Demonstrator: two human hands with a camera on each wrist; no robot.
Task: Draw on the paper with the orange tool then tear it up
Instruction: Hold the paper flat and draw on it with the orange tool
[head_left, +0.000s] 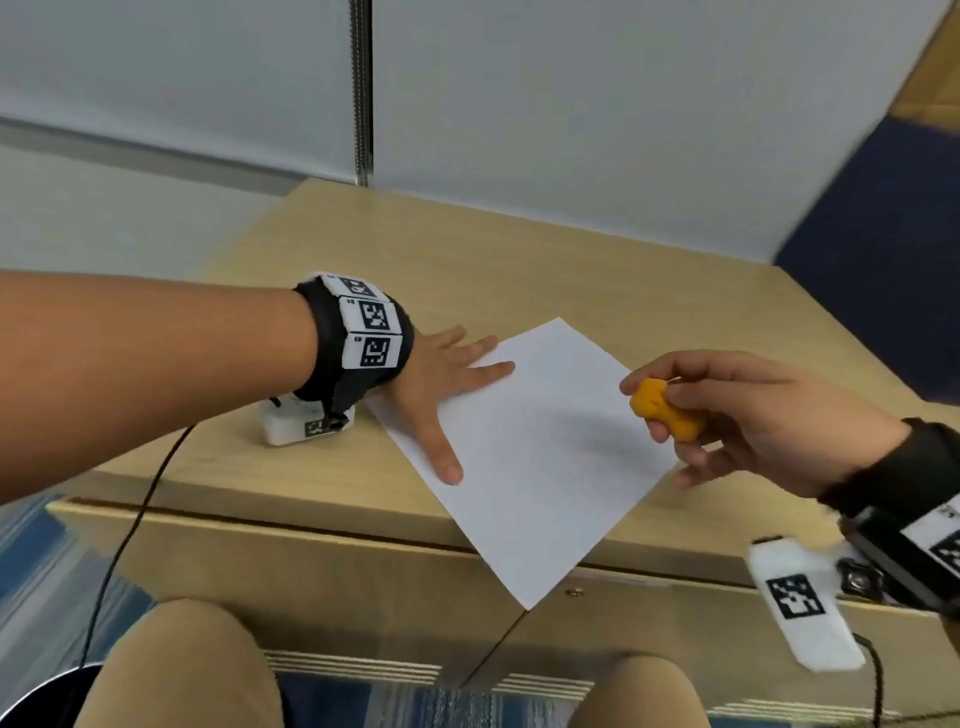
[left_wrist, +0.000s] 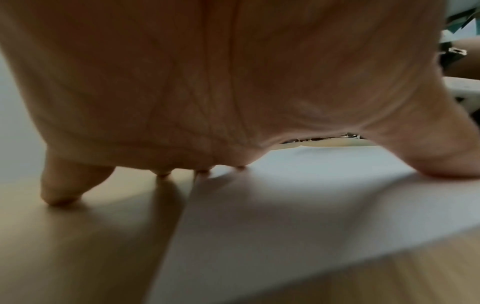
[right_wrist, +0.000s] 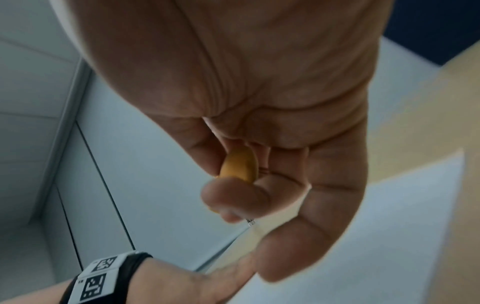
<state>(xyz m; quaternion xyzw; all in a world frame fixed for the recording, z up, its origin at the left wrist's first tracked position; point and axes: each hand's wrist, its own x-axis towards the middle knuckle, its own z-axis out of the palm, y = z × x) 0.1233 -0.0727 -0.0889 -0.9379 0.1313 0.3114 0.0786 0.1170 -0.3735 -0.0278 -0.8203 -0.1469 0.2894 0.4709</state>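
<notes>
A blank white sheet of paper (head_left: 530, 441) lies at an angle on the wooden desk (head_left: 467, 260), one corner hanging over the front edge. My left hand (head_left: 447, 384) lies flat on the sheet's left corner, fingers spread and straight; the left wrist view shows the palm (left_wrist: 207, 82) arched over the paper (left_wrist: 285, 205). My right hand (head_left: 727, 410) hovers above the sheet's right edge and pinches a small orange tool (head_left: 667, 410) between thumb and fingers. In the right wrist view the orange tool (right_wrist: 240, 164) sits between the fingertips, with a thin tip below the thumb.
The desk stands against grey wall panels (head_left: 571, 104). A dark blue panel (head_left: 883, 234) rises at the right. A black cable (head_left: 130, 530) runs from my left wrist off the desk's front edge. My knees (head_left: 182, 670) are below the desk front.
</notes>
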